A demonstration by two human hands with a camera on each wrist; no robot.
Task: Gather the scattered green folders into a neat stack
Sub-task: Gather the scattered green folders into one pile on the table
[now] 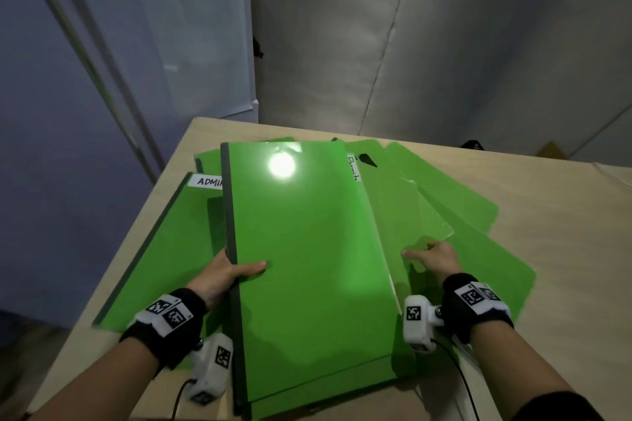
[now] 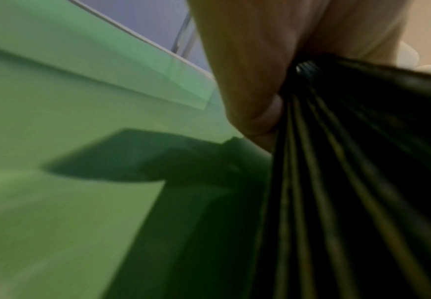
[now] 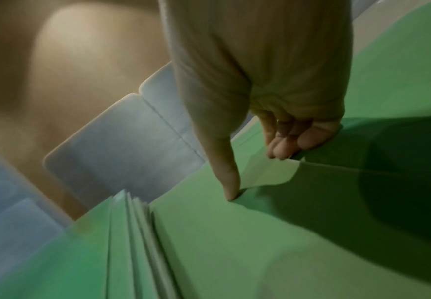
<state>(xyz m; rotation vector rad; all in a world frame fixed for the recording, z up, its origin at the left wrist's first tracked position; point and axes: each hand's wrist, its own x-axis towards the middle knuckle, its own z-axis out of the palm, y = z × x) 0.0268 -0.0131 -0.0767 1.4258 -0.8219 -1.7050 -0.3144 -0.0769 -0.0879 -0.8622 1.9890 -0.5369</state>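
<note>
A light wooden table point(image 1: 564, 215) stands before a grey wall point(image 1: 444, 44) and blue panel point(image 1: 68, 79).

My left hand point(image 1: 224, 272) clamped thumb-over-fingers while my right hand point(image 1: 432, 258) curled, thumb extended, both forearms reaching forward.

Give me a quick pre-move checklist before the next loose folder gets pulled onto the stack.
1. Left hand grips the stack at its dark spine, thumb on top: ok.
2. Right hand has a hold on the next folder: fingers curl at its edge, thumb pressing down: ok.
3. Stack edges flush: not ok; lower folders stick out at the near end.
4. All folders gathered: not ok; the ADMIN-labelled folder on the left and fanned folders on the right remain loose.
5. Stack resting flat on the table: cannot tell.
</note>
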